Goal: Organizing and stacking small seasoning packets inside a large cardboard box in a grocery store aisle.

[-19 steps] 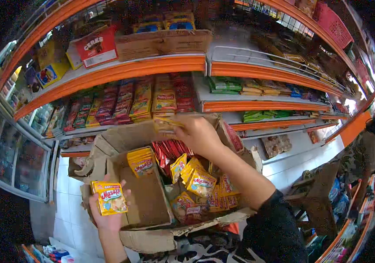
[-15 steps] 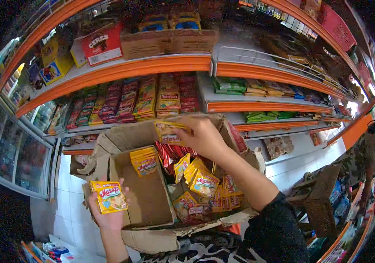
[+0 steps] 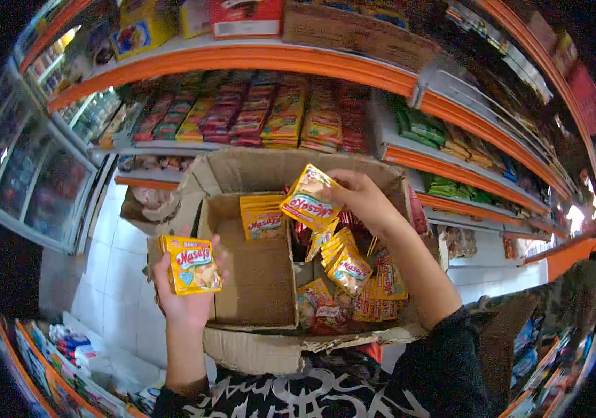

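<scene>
My left hand (image 3: pixel 185 306) holds a small stack of yellow seasoning sachets (image 3: pixel 193 265) at the left side of a worn cardboard box (image 3: pixel 256 348). Pinched by its edge in my right hand (image 3: pixel 359 197) is a single yellow seasoning sachet (image 3: pixel 310 197), held upside down above the box. Inside, a smaller open carton (image 3: pixel 253 292) has a neat row of yellow sachets (image 3: pixel 263 217) along its far end. Loose yellow sachets (image 3: pixel 347 265) lie in a jumble in the box's right part, with red packets partly hidden behind my raised sachet.
Beyond the box stand shelves with orange edges (image 3: pixel 242 59), stocked with rows of colourful sachets (image 3: pixel 249 115). Green packets (image 3: pixel 420 125) lie on the right shelves. A glass-doored cabinet (image 3: pixel 40 174) is at the left, above white floor tiles (image 3: pixel 106 258).
My right hand has moved slightly right and turned its sachet, whose front now shows more. The view has shifted, so the shelves and box appear displaced. The left hand still holds its stack.
</scene>
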The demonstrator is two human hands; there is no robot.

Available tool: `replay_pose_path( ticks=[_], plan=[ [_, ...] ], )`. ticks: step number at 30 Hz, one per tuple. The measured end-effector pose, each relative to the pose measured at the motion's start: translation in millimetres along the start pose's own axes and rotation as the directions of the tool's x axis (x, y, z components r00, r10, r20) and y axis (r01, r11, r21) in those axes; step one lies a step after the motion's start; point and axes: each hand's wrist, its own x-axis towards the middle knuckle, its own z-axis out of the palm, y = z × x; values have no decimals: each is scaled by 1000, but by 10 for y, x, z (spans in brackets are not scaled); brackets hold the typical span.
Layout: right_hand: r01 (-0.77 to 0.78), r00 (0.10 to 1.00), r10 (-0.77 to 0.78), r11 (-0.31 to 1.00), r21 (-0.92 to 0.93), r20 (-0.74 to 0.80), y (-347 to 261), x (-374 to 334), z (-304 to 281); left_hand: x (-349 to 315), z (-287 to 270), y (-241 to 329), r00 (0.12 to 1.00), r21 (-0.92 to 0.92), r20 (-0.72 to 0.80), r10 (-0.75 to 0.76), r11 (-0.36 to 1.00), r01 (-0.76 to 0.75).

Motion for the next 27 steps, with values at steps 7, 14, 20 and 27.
replay_pose_path(
  ticks=[7,14,20,27],
  plan=[
    [-50,986,143,747,663,-86,104,77,195,-36,4,23,999,6,34,16,1000,-16],
    [431,848,-505,478,-765,162,-334,-82,272,-50,-46,41,997,-42,76,-11,999,14],
    [434,899,-322,573,-695,296,-560,51,456,-52,-32,35,998,-52,59,-2,999,5],
    [406,889,-32,515,-755,456,-236,496,819,-56,-90,52,998,-107,-5,56,993,-56]
  ],
)
